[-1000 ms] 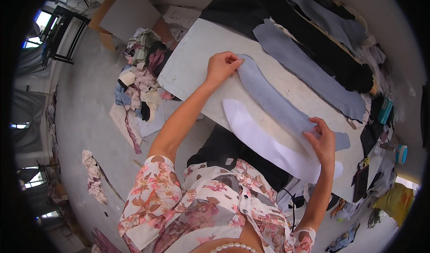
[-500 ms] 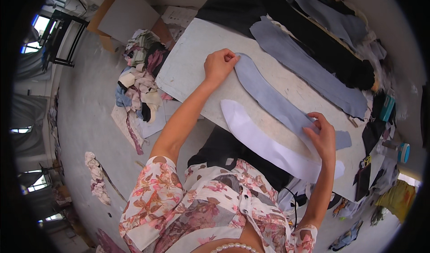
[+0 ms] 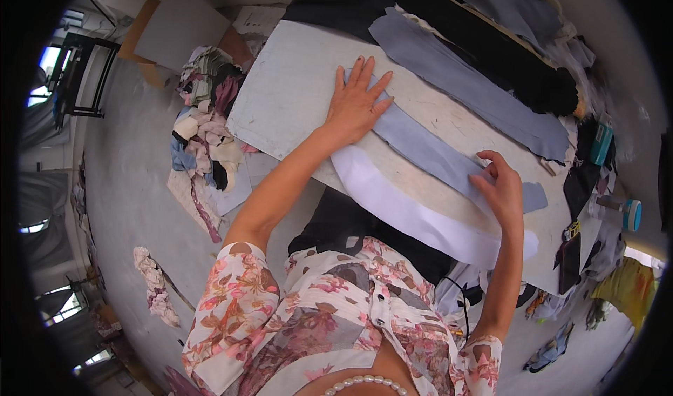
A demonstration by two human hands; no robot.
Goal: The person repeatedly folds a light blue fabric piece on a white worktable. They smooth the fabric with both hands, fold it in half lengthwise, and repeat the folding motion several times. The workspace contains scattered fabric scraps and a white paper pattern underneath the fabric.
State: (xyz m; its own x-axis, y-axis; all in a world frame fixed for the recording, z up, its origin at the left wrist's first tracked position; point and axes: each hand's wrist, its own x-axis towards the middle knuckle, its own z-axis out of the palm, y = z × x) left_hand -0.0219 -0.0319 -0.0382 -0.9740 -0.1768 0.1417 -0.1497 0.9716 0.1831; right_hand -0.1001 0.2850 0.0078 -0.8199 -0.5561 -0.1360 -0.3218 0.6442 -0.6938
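Note:
A curved blue-grey fabric strip [image 3: 427, 141] lies across the pale tabletop. My left hand [image 3: 355, 107] rests spread and flat on its far left end, covering part of it. Over the strip's right part is my right hand [image 3: 501, 185], thumb and forefinger apart, the other fingers curled. No grip on the cloth shows there. The strip's short right end [image 3: 535, 197] comes out beyond that hand. Nearer to me, a curved white strip [image 3: 413, 206] runs alongside, reaching over the table's front edge and passing beneath my right forearm.
Farther back lie a longer blue-grey fabric piece [image 3: 470, 80] and black cloth [image 3: 484, 52]. A phone-like dark object [image 3: 569, 264] and a teal box [image 3: 601, 144] sit at the right. Fabric scraps [image 3: 210, 133] are heaped left of the table [image 3: 277, 80]; a cardboard box [image 3: 175, 35] stands behind them.
My left hand has let go of its pinch on the strip's left end and now lies flat on it. The right hand stays over the right part. The whole view has shifted slightly.

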